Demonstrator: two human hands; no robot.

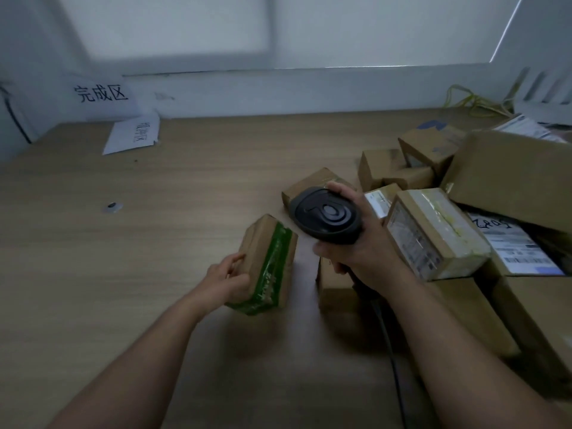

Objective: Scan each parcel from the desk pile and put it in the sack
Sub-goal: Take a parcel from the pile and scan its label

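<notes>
Cardboard, brown and banded with green tape, the small parcel (266, 261) tilts just left of the pile of brown boxes (439, 230), the left hand (227, 280) gripping its side. The right hand (362, 246) wraps the black handheld scanner (325, 216) at the pile's left edge. Many parcels await scanning; no sack shows.

Left hand (227, 278) holds green-taped parcel (267, 264); right hand (356, 243) grips scanner (325, 213).
</notes>
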